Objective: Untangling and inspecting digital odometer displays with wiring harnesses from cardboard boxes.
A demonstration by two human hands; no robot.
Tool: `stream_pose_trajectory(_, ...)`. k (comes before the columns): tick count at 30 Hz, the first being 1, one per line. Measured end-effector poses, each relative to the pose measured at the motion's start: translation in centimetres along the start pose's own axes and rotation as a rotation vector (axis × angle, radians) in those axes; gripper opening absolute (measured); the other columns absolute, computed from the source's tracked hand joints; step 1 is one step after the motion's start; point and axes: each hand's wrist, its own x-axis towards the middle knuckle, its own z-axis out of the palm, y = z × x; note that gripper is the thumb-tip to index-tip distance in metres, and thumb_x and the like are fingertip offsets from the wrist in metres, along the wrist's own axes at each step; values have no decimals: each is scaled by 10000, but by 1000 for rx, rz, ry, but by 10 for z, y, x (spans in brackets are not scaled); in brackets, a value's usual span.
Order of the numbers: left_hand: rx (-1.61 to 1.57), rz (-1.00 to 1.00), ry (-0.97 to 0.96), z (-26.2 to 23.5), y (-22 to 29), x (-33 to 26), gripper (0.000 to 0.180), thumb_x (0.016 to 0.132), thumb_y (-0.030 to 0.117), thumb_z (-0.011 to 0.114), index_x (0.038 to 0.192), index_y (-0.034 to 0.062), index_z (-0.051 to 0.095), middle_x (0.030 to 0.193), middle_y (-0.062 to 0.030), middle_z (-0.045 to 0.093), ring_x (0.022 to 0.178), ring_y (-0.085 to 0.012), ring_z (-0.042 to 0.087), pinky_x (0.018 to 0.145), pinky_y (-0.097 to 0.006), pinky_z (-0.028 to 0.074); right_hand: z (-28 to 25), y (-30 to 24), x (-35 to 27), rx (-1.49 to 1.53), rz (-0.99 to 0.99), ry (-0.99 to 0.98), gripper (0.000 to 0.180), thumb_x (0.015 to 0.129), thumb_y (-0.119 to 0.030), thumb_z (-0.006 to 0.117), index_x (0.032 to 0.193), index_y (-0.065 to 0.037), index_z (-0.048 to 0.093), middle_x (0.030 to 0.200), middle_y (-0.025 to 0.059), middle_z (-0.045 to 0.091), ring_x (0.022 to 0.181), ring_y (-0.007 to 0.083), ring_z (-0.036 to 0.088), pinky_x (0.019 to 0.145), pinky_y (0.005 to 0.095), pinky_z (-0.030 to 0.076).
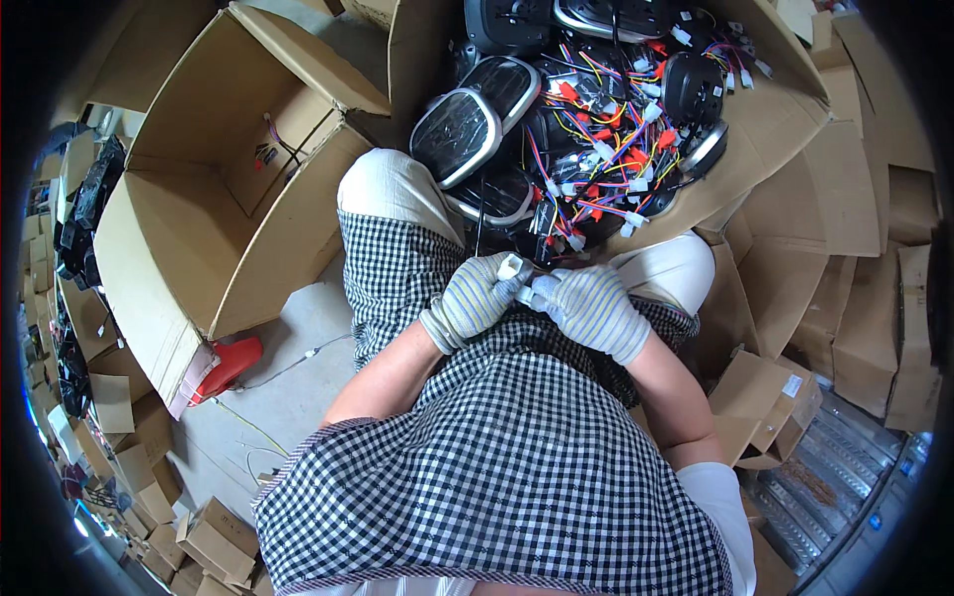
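Note:
My left hand [469,302], in a striped grey knit glove, is closed on a white plastic connector [510,266] above my lap. Close against it, my right hand [596,310], gloved alike, has its fingers pinched together at another small white piece [528,292], whose kind I cannot make out. A thin black cable [481,223] runs up from near my left fingers towards the box ahead. That large cardboard box [770,129] holds black units with oval glossy panels [457,137] and a tangle of coloured wires with white and red connectors [626,149].
Left of my knees stands an open cardboard box [189,214] with a few wired pieces inside. A red object [231,366] lies on the floor below it. More cartons [765,397] crowd the right side, near ribbed metal sheeting [830,467]. Black parts [84,219] are stacked at far left.

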Motion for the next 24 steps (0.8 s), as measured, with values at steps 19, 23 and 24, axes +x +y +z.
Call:
stream_pose_trajectory(19, -48, 75, -261, -14, 14, -5, 459, 761, 300, 744, 1112, 56, 576, 936, -102, 648, 882, -232, 634, 813, -320, 485, 22, 2, -14, 190, 156, 139, 180, 867, -277, 541, 846, -104, 585, 743, 100, 598, 633, 299, 597, 565, 429, 455)
stream_pose_trajectory(23, 167, 216, -162, -10, 2, -4, 360, 764, 137, 673, 1106, 67, 583, 943, -142, 649, 913, -343, 615, 813, -386, 489, 14, -3, -10, 156, 185, 81, 178, 862, -278, 553, 841, -105, 588, 732, 94, 596, 641, 292, 600, 576, 426, 458)
stream_pose_trajectory(24, 167, 217, -164, -7, 0, -3, 360, 764, 137, 673, 1106, 67, 583, 943, -142, 649, 913, -343, 615, 813, -386, 489, 14, -3, -9, 156, 187, 82, 178, 862, -278, 553, 841, -105, 588, 732, 94, 596, 641, 292, 600, 576, 426, 458)
